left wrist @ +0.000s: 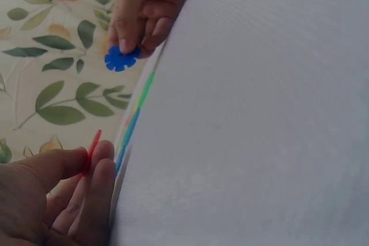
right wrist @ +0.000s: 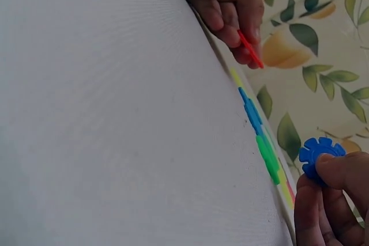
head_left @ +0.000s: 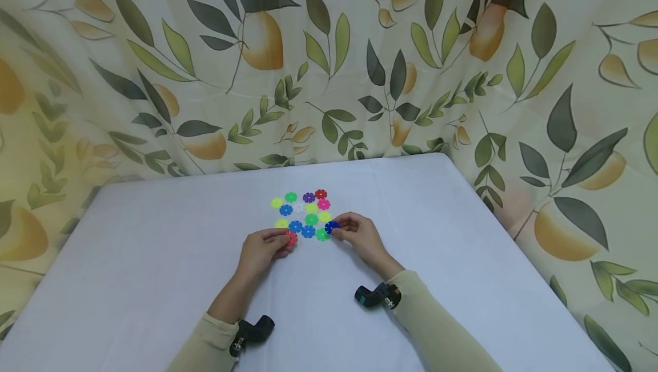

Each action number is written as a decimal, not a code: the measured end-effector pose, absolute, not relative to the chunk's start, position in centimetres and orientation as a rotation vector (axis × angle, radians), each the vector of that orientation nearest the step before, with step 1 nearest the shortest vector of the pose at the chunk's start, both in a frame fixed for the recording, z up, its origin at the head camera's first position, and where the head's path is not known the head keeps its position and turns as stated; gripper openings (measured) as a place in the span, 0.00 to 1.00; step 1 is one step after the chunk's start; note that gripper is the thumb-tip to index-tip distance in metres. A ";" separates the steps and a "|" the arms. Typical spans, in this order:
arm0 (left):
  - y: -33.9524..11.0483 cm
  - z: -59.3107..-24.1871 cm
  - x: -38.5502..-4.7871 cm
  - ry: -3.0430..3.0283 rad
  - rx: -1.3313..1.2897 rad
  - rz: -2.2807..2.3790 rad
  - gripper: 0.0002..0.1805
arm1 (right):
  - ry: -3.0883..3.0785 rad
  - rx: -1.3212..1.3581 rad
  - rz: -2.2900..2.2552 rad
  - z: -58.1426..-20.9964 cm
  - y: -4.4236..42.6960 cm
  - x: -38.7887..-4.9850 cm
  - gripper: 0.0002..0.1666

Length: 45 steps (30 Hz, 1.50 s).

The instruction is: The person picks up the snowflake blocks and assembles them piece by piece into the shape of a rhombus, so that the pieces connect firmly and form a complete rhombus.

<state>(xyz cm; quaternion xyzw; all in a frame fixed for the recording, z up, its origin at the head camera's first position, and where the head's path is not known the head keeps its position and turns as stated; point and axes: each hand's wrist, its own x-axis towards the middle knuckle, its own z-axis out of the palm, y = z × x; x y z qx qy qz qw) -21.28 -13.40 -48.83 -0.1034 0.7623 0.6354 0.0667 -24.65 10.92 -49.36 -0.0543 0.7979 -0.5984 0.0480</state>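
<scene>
My left hand (head_left: pixel 263 249) pinches a red notched plastic disc (head_left: pixel 292 239) between thumb and fingers; the left wrist view shows this red disc (left wrist: pixel 92 152) nearly edge-on. Across from it, my right hand (head_left: pixel 365 240) pinches a dark blue notched disc (head_left: pixel 331 228), its toothed face plain in the right wrist view, where the thumb covers part of the blue disc (right wrist: pixel 312 149). The two held discs are apart. Just beyond the hands, several flat discs of the same kind lie on the table, among them a green disc (head_left: pixel 311 220), a purple disc (head_left: pixel 308 198) and a light blue disc (head_left: pixel 285 210).
A white-covered table (head_left: pixel 154 269) spreads out under both arms. Behind it and at the sides hangs a leaf-and-fruit patterned curtain (head_left: pixel 329 103). A black wrist camera is strapped to each forearm, the left camera (head_left: pixel 254 332) and the right camera (head_left: pixel 377 296).
</scene>
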 end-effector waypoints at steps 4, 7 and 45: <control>-13.2 -48.6 -21.2 2.348 -0.310 1.870 0.16 | 2.425 -0.212 -1.814 -49.2 10.5 -24.4 0.14; -13.0 -48.5 -21.1 2.384 -0.303 1.850 0.15 | 2.424 -0.235 -1.803 -49.0 10.3 -24.1 0.13; -11.4 -49.0 -20.8 2.297 -0.271 1.888 0.16 | 2.496 -0.392 -1.690 -49.5 9.6 -22.8 0.11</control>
